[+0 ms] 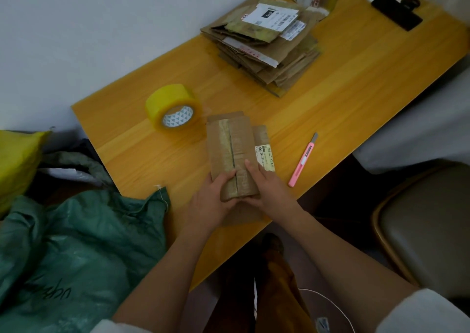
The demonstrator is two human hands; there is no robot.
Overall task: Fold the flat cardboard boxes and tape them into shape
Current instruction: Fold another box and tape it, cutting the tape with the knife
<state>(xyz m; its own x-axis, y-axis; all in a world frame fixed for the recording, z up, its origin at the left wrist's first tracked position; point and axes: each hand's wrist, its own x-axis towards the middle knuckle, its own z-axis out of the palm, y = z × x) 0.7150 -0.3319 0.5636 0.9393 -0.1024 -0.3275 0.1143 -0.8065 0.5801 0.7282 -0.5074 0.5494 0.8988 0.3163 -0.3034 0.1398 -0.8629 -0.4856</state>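
Hands: two, both on one box (230, 152).

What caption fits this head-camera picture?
Both hands, left and right, hold a cardboard box near the tape roll.

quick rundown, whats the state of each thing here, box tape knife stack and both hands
cardboard box: flaps folded shut, old tape along the seam, slit still showing, lying on the table
left hand: grips the box's near end, thumb on top
right hand: holds the near end, fingers flat on top
tape roll: on its side, untouched
pink utility knife: lying flat, blade state unclear
stack of flat boxes: unfolded, piled
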